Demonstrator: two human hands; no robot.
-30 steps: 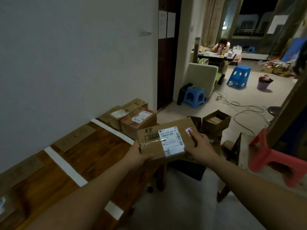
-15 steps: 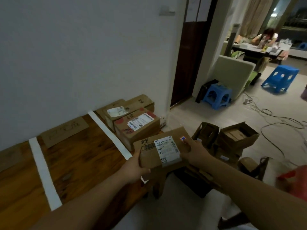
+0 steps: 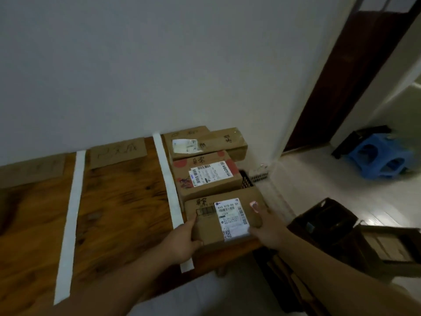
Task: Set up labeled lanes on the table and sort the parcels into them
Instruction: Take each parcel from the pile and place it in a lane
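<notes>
A brown cardboard parcel (image 3: 207,226) with a white shipping label lies in the rightmost lane of the wooden table (image 3: 120,201), at the front edge. My left hand (image 3: 182,242) grips its left front corner and my right hand (image 3: 264,226) holds its right side, thumb on top. Behind it sits a parcel with red marks (image 3: 205,176), then a third parcel (image 3: 186,144) and a fourth (image 3: 230,140) by the wall. White tape strips (image 3: 167,179) (image 3: 70,210) divide the lanes. Cardboard lane labels (image 3: 117,151) (image 3: 32,169) lie along the wall.
Open dark cardboard boxes (image 3: 337,231) stand on the floor right of the table. A blue plastic stool (image 3: 382,156) sits farther right near a dark doorway (image 3: 355,76). A white wall backs the table. A black crate (image 3: 246,181) shows beside the table end.
Both hands carried the labelled parcel from over the floor to the table, where it now lies in the right lane just in front of the red-marked parcel. The view swung left and down.
</notes>
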